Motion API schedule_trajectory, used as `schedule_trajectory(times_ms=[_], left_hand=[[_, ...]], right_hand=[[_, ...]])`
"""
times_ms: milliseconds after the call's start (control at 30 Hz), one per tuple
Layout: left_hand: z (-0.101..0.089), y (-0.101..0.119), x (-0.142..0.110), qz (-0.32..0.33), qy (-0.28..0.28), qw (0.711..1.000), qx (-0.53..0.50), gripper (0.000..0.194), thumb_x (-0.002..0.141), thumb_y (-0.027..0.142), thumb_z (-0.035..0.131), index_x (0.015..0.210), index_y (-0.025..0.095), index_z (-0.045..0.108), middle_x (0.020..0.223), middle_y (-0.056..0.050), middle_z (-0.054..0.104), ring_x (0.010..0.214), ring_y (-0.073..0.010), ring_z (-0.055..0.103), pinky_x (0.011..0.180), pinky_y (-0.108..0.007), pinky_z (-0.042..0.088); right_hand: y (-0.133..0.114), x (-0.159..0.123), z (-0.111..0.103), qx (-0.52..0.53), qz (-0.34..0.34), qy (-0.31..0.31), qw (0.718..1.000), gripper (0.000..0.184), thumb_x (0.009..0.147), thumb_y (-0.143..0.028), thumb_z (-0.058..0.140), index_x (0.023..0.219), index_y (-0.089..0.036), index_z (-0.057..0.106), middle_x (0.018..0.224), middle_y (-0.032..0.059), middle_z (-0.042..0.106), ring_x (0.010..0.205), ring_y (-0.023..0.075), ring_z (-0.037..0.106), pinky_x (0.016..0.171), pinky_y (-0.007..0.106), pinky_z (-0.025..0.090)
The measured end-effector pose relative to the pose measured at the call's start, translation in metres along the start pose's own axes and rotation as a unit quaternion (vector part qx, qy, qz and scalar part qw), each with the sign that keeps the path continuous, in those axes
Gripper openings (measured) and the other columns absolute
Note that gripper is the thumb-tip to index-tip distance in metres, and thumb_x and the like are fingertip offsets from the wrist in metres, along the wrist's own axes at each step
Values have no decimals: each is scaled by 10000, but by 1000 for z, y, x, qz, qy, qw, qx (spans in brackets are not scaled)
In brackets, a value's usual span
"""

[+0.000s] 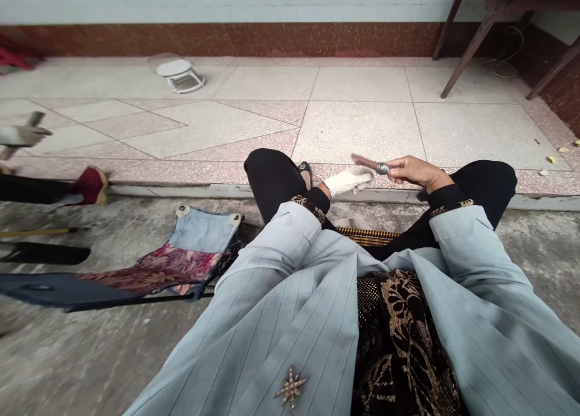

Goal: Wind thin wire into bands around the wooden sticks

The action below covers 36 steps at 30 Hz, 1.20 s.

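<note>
In the middle of the view, my bare right hand (413,170) is closed round the end of a short tool with a reddish-brown, narrow, blade-like part (366,161) and a grey, wire-like binding (383,169). Its tip points left, above my other hand. My left hand (348,181) wears a white knit glove, and its fingers are curled in just below the tool. Whatever lies within those fingers is hidden or too small to make out. Both hands are between my knees, over a woven yellow-and-black basket or seat edge (367,236).
A small white stool (179,74) stands on the tiled step (362,126). On the left are a cloth folding chair (181,259), another person's gloved hand (22,135) gripping a stick-like thing, and a red shoe (90,185). A wooden table leg (469,56) rises at upper right.
</note>
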<state>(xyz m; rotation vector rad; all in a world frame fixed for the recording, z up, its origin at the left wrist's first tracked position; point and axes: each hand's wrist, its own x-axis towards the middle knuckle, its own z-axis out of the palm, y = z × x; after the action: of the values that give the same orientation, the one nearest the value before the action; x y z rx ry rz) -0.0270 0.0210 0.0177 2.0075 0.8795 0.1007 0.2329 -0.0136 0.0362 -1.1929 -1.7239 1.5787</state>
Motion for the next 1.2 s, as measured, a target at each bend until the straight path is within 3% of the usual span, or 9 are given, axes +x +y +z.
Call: schedule_trajectory(times_ms=[133, 267, 367, 467, 600, 733, 900, 1033, 1200], left_hand=[[11, -2, 4, 6, -19, 1000, -10, 591, 891, 672, 473, 1055, 153, 703, 702, -105, 663, 862, -243, 617, 793, -390, 492], [14, -3, 9, 21, -28, 999, -6, 476, 822, 596, 605, 941, 154, 735, 695, -95, 646, 847, -263, 622, 737, -366, 476], [10, -2, 11, 34, -24, 999, -1, 427, 786, 551, 633, 923, 162, 741, 747, -95, 664, 861, -267, 630, 733, -364, 475], [5, -1, 13, 45, -19, 999, 4, 364, 762, 503, 652, 886, 173, 742, 794, -103, 683, 853, -249, 638, 740, -350, 475], [-2, 0, 15, 51, -3, 999, 14, 276, 761, 465, 670, 853, 212, 729, 782, -108, 687, 824, -241, 648, 708, -345, 476], [-12, -2, 13, 52, 24, 998, -9, 318, 816, 500, 640, 963, 230, 721, 770, -104, 673, 810, -229, 645, 645, -332, 457], [-23, 0, 14, 55, 60, 996, -43, 393, 930, 539, 491, 1071, 228, 684, 758, -86, 650, 719, -169, 592, 593, -307, 421], [-26, 5, 19, 60, 49, 995, -67, 337, 942, 474, 497, 1006, 200, 683, 685, -49, 614, 602, -123, 495, 564, -288, 389], [-40, 17, 23, 56, 28, 998, -26, 238, 898, 368, 583, 910, 172, 717, 642, -17, 578, 579, -99, 465, 552, -265, 364]], right_hand=[[11, 10, 0, 11, 16, 186, 982, 384, 835, -368, 681, 1143, -141, 710, 667, 1, 574, 563, 102, 466, 575, 248, 399], [16, 16, 1, -302, 131, 221, 918, 340, 857, -323, 635, 1137, -170, 750, 797, 70, 693, 707, 177, 597, 641, 286, 409], [14, 17, 5, -454, 152, 156, 864, 368, 862, -349, 611, 1172, -212, 753, 1049, 109, 729, 926, 255, 640, 725, 315, 424], [14, 17, 9, -486, 180, 46, 854, 364, 851, -317, 626, 1174, -211, 756, 1002, 107, 734, 891, 248, 645, 722, 317, 424], [13, 12, 7, -361, 193, -85, 908, 354, 842, -258, 634, 1162, -169, 755, 684, 33, 658, 614, 153, 559, 631, 293, 412], [3, 4, 2, -160, 104, -181, 965, 392, 790, -342, 707, 1147, -188, 755, 630, -29, 601, 565, 104, 481, 597, 264, 399], [-20, 7, 5, 4, -33, -6, 999, 408, 774, -357, 755, 1131, -159, 733, 683, -21, 611, 586, 84, 474, 557, 231, 385], [-33, 26, 6, 104, -76, 163, 978, 394, 799, -388, 757, 1099, -138, 706, 653, -8, 566, 558, 88, 469, 519, 232, 380], [-41, 45, -7, -152, 17, 267, 952, 341, 865, -311, 680, 1160, -146, 732, 687, 34, 600, 571, 122, 487, 556, 283, 369]])
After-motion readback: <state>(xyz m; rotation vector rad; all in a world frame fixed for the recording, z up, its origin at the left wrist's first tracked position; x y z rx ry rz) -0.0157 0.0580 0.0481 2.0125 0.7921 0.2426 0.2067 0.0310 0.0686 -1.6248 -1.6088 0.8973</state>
